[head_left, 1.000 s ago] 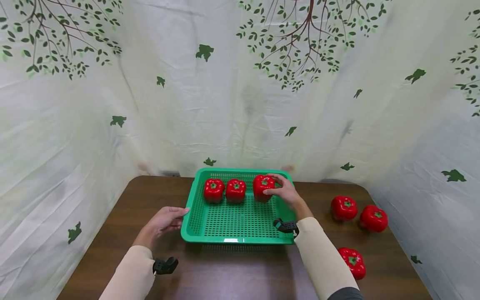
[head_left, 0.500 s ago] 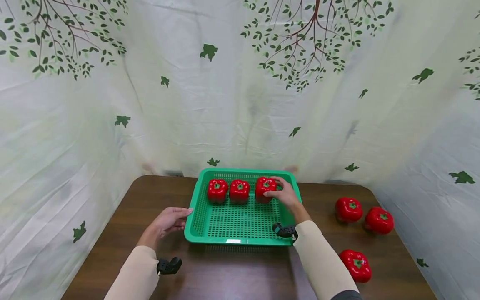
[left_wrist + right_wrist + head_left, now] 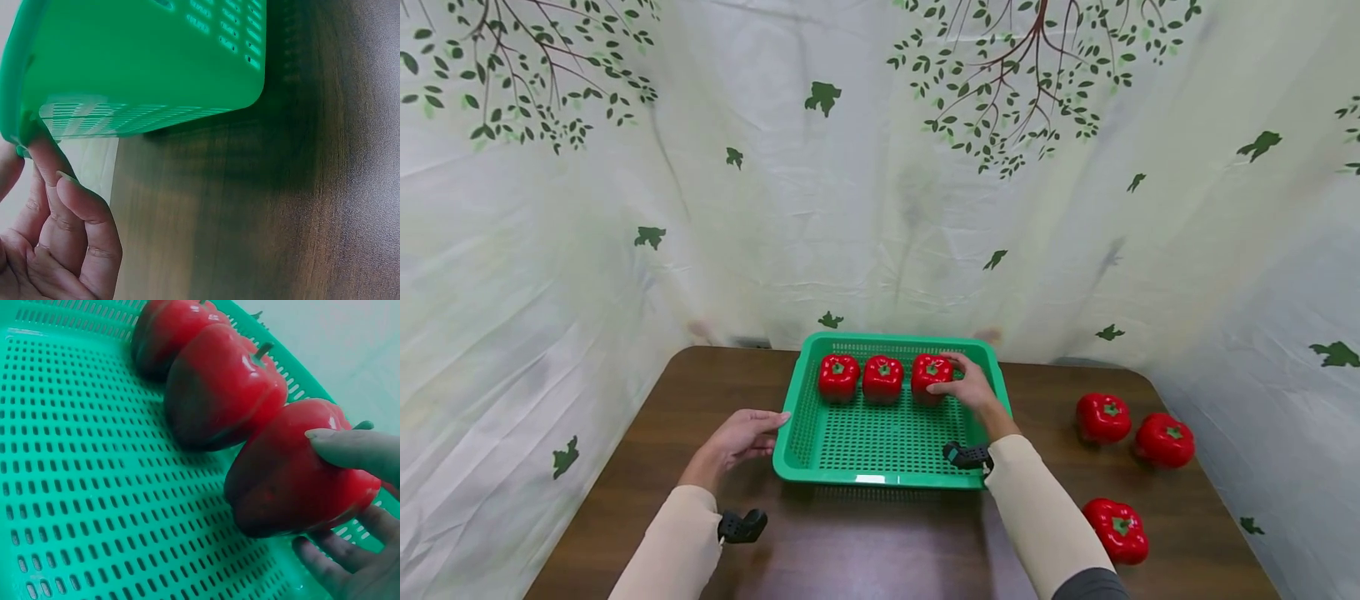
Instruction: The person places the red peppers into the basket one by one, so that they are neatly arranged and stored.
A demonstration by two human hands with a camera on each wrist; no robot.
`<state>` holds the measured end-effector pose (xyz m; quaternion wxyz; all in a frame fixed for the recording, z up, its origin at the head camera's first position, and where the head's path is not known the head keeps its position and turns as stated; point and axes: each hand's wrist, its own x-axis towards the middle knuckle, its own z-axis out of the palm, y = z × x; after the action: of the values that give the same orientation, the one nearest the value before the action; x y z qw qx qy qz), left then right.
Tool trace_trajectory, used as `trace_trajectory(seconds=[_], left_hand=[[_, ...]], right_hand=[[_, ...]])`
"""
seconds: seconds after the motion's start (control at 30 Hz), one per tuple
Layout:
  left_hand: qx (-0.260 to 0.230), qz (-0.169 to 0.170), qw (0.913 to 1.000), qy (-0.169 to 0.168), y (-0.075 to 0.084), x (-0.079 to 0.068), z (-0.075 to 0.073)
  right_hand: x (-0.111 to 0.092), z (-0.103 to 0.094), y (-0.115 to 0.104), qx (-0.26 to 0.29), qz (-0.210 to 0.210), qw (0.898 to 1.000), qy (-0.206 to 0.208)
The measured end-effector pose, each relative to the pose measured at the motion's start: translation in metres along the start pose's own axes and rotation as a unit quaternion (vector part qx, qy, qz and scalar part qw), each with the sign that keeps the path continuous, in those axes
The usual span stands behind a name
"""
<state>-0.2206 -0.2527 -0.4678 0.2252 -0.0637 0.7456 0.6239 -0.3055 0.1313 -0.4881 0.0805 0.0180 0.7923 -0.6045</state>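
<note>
A green perforated plastic basket (image 3: 880,481) sits at the back of the table. My left hand (image 3: 741,440) pinches its left rim, and in the left wrist view a finger (image 3: 50,153) tucks in under the rim. Inside, two red bell peppers stand side by side along the back: the left pepper (image 3: 838,379) and the middle pepper (image 3: 882,381). My right hand (image 3: 973,387) grips a third red bell pepper (image 3: 294,475) just right of them, thumb on its top side and fingers around the far side. Its green stem (image 3: 364,425) shows past the thumb.
On the brown wooden table (image 3: 880,550), right of the basket, lie three more red peppers: one pepper (image 3: 1103,417), a second pepper (image 3: 1165,440) beside it, and a nearer pepper (image 3: 1117,531) by my right sleeve. A leaf-patterned cloth (image 3: 880,208) hangs behind.
The pepper in my right hand has moved slightly left and down, closer to the middle pepper. My left hand stays on the rim. The head view has shifted a little.
</note>
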Motion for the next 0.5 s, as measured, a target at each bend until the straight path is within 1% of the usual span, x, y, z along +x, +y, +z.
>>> trace_trajectory(seconds=[0.23, 0.5], left_hand=[[0.002, 0.001, 1.0, 0.003, 0.0022, 0.0006, -0.0002], [0.006, -0.002, 1.0, 0.006, 0.0012, -0.0005, 0.001]], right_hand=[[0.001, 0.0004, -0.001, -0.023, -0.005, 1.0, -0.003], [0.0039, 0.006, 0.004, -0.046, -0.017, 0.999, -0.001]])
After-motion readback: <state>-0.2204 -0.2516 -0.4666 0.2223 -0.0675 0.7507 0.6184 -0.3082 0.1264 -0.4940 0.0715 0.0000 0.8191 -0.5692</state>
